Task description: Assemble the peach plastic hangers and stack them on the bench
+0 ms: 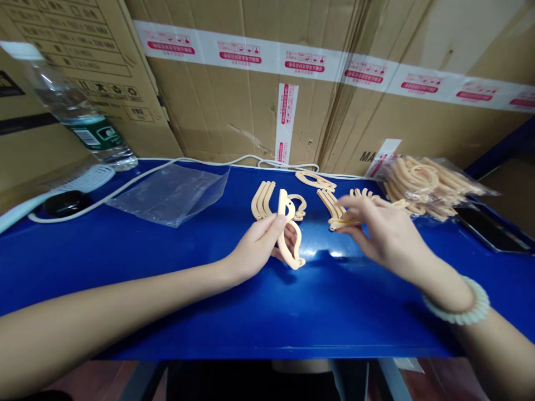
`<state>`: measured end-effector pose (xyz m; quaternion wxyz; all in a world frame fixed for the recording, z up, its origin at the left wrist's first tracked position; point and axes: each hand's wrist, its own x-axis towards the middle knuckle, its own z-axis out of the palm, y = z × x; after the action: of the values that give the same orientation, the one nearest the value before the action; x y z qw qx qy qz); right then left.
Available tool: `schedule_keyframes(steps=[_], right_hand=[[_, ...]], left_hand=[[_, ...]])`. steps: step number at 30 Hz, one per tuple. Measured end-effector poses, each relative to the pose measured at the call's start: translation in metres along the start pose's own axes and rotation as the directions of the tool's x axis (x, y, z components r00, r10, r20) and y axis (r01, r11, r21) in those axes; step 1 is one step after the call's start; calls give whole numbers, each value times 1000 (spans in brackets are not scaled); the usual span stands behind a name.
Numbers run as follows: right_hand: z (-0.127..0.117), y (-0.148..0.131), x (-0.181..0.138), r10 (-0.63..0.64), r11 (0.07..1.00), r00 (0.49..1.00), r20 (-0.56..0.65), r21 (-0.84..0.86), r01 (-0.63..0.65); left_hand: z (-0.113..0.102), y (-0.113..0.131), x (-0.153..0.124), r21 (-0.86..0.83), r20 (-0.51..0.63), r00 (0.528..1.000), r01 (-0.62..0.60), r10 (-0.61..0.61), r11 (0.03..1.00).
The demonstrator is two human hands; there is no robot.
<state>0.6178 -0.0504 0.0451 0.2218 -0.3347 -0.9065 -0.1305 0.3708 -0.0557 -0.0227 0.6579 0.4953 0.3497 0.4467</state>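
Note:
My left hand (262,239) is closed around a cream curved plastic assembly (288,252), raised above the blue table. It has a straight upper end and an S-shaped lower loop. To the right, my right hand (378,225) bends over the loose parts, its thumb and fingers pinching a slim cream plastic piece (345,222); the hand is slightly blurred. Behind my left hand lie several curved strips (262,200) and a hooked piece (299,206). Close to my right fingers are straighter strips (329,201), and a flat looped piece (314,181) is farther back.
A clear bag of cream parts (422,181) sits at the right beside a dark phone (491,229). At left are an empty plastic bag (171,192), a white cable (137,182), a black mouse-like object (67,203) and a water bottle (90,120). Cardboard boxes (234,106) line the back.

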Motion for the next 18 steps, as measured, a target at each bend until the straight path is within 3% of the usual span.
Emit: schedule_keyframes(steps=[2,6,12,18], right_hand=[[-4,21,-1,59,996,997,45,60,-61],[2,50,-4,-13,1000,984,178,20,9],[16,60,-13,118,991,936,332,-100,-89],[18,64,-16,269,961,898,349,-155,-228]], left_hand=[[0,1,-1,7,21,1000,-1,1,1000],[0,2,-2,4,38,999,2,-2,1000],[0,1,-3,15,57,998,-5,4,1000],[2,2,-4,13,46,999,4,-5,1000]])
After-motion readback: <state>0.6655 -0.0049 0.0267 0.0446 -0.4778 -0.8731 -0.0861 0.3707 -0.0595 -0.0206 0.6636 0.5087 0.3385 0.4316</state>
